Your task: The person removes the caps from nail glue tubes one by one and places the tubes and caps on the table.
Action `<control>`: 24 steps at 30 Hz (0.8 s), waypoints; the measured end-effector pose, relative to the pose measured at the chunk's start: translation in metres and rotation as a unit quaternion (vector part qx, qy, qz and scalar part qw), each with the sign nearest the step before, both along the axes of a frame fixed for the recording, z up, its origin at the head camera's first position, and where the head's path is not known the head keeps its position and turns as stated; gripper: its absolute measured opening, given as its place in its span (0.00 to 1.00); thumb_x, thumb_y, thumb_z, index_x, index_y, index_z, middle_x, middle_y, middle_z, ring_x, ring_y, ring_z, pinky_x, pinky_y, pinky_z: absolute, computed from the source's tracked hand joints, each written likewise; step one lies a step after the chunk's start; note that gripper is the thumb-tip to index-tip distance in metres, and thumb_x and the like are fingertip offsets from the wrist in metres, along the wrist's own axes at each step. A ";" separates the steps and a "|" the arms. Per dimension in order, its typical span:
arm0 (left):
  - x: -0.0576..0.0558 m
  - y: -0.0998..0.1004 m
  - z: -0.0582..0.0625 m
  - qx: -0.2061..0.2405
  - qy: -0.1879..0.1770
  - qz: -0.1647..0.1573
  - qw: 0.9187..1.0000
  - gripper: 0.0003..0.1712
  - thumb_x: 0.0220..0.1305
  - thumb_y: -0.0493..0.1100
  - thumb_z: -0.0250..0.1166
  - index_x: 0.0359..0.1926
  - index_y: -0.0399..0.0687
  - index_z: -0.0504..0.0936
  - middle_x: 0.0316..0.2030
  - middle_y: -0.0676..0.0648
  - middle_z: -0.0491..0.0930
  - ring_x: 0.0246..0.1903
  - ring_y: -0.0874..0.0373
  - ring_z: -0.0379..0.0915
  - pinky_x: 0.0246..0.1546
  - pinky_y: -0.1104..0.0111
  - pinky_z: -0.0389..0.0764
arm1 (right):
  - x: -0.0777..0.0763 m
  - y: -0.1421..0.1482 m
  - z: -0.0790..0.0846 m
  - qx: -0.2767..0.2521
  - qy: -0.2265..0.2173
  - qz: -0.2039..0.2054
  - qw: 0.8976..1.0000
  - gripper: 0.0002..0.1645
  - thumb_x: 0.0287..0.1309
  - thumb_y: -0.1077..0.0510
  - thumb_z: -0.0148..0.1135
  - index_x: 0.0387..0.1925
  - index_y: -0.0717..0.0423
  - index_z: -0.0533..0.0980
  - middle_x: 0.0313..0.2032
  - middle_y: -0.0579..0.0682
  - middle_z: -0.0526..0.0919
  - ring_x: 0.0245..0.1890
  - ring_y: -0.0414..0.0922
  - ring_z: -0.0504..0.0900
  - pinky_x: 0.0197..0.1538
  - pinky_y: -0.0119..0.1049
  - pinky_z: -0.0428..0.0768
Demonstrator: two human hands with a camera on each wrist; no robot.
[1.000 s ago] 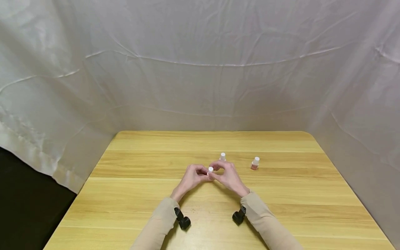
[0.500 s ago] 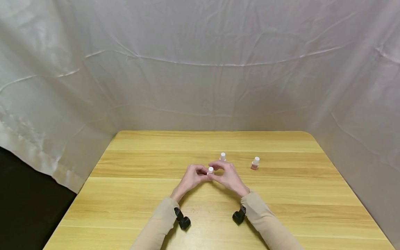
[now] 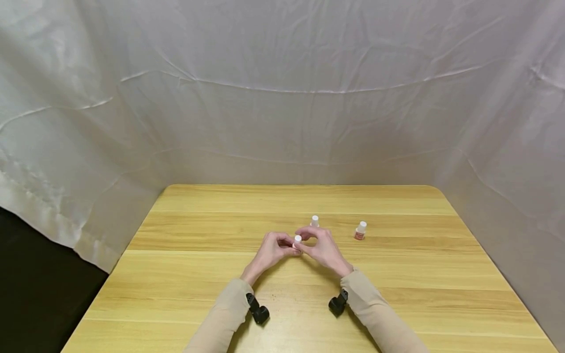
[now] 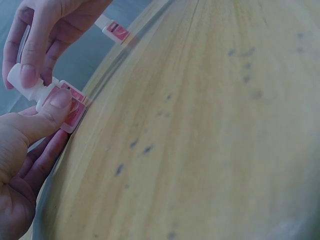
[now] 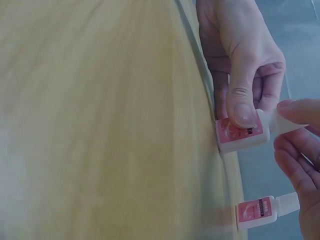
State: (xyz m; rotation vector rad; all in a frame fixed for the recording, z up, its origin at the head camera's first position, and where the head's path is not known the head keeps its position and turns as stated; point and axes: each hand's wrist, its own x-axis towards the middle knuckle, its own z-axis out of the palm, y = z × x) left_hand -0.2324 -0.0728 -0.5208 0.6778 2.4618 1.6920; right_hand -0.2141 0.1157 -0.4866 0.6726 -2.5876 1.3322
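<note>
A small white bottle with a pink label point(image 5: 242, 136) stands between both hands near the middle of the table. My left hand point(image 3: 274, 249) grips its body, the thumb pressed across the label in both wrist views. On the white cap point(image 4: 21, 79), my right hand point(image 3: 321, 247) has its thumb and fingers pinched. Just behind the hands stands a second such bottle point(image 3: 315, 221), its lower part hidden by the right hand in the head view. A third, of the same kind, stands upright to the right, the pink-labelled bottle point(image 3: 360, 231).
The wooden table point(image 3: 185, 294) reaches back to a pale hanging cloth point(image 3: 282, 127), which also closes off both sides. A dark area point(image 3: 39, 289) shows at the left. Black wrist cameras point(image 3: 260, 314) sit on both beige sleeves.
My right thumb and fingers have shifted slightly at the cap, back and forth. The left hand keeps its grip on the bottle, and the other two bottles have not moved.
</note>
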 end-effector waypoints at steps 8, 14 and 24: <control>0.002 0.000 0.003 0.007 -0.005 -0.001 1.000 0.11 0.53 0.35 0.77 0.39 0.41 0.89 0.36 0.41 0.90 0.37 0.53 0.87 0.42 0.75 0.86 | -0.001 0.003 0.000 -0.001 0.019 0.030 0.999 0.19 0.56 0.64 0.72 0.51 0.63 0.82 0.44 0.55 0.90 0.44 0.50 0.86 0.55 0.52 0.84; 0.003 0.000 0.003 0.008 -0.005 0.001 1.000 0.11 0.54 0.37 0.77 0.39 0.42 0.89 0.36 0.41 0.90 0.37 0.51 0.87 0.42 0.74 0.86 | -0.001 0.003 0.000 -0.013 0.022 0.037 0.999 0.20 0.57 0.66 0.71 0.52 0.64 0.81 0.45 0.55 0.89 0.44 0.50 0.85 0.55 0.54 0.84; 0.002 0.000 -0.001 0.012 -0.002 0.008 1.000 0.12 0.54 0.37 0.76 0.41 0.38 0.89 0.37 0.38 0.89 0.37 0.48 0.88 0.40 0.71 0.88 | 0.000 0.003 0.002 -0.013 0.023 0.031 0.999 0.18 0.57 0.65 0.71 0.50 0.64 0.82 0.45 0.55 0.89 0.45 0.51 0.85 0.57 0.54 0.83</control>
